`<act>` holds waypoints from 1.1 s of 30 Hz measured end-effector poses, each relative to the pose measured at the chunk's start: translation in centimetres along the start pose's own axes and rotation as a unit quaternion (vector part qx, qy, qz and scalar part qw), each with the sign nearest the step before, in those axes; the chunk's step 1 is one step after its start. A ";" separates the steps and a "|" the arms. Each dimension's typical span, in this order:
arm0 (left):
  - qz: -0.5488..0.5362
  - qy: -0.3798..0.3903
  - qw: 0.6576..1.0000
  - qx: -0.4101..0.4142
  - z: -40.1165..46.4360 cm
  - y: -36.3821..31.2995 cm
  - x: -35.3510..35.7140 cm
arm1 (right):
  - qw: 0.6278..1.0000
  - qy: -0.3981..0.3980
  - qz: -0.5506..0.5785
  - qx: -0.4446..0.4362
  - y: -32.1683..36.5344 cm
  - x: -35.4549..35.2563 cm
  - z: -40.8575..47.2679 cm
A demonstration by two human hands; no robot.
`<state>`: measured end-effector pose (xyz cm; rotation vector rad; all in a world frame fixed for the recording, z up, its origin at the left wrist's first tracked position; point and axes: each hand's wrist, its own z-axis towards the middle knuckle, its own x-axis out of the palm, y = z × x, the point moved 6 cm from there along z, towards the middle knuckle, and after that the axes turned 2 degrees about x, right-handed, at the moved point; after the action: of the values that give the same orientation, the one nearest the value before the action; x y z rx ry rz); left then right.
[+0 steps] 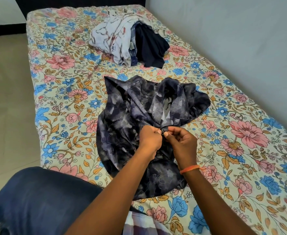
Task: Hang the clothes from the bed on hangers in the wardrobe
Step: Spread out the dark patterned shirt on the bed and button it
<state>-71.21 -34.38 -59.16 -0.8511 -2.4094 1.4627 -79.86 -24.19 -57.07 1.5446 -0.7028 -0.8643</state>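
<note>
clothes for hanging lie in two places on the bed [58,85]: a dark patterned shirt [122,119] spread in the middle of the floral sheet, and a heap of garments [125,39] farther up toward the headboard, with a pale printed piece on top and something navy spilling out on its right side. the left hand [150,140] and the right hand [181,141] meet at the front of the dark patterned shirt just below its collar, each with fingers curled and pinching a bit of the fabric edge, fingertips nearly touching; it looks like work on a button or the placket, though whether it is being fastened or undone cannot be told. an orange band [189,169] sits on the right wrist. a denim-clad knee [37,197] rests against the near edge of the bed, and a strip of checked cloth [139,224] shows at the bottom. no hanger and no wardrobe are in view. judged from this, the task is early on: the shirt is being readied and is not yet on a hanger, and the whole heap behind it waits untouched, so most of the hanging remains.
</note>
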 end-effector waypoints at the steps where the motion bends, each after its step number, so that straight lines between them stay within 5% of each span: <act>1: 0.005 0.004 1.000 -0.005 0.1 0.0 0.1 | 1.000 0.001 0.004 0.000 0.1 0.0 0.0; 9: -0.029 0.105 0.993 -0.034 -0.4 -0.3 -0.1 | 0.984 0.031 0.146 0.102 -1.1 0.5 0.4; 15: 0.011 0.053 0.998 0.037 -1.0 -1.0 0.0 | 0.986 0.030 0.138 0.091 -0.7 0.0 0.5; 20: 0.012 0.078 0.996 0.032 -1.1 -0.9 -0.1 | 0.950 0.069 0.245 0.179 -1.4 0.1 0.5; 23: 0.136 0.046 0.985 0.097 -1.2 -1.9 -0.6 | 0.955 0.035 0.226 0.189 -1.3 -0.8 1.3; 26: 0.336 0.031 0.924 0.180 -1.6 -3.4 -0.7 | 0.978 -0.079 0.128 0.142 -0.6 -3.1 3.6; 28: 0.378 0.006 0.900 0.216 -2.1 -5.0 -1.0 | 0.989 -0.128 -0.001 0.067 0.9 -4.0 5.6; 33: 0.391 -0.120 0.855 0.318 -0.6 -10.8 -2.1 | 0.965 -0.059 -0.249 -0.053 4.2 -2.1 10.7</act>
<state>-73.26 -38.91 -49.29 -1.6088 -1.4895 2.5634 -89.84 -28.87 -53.21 1.6076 -0.3406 -1.3544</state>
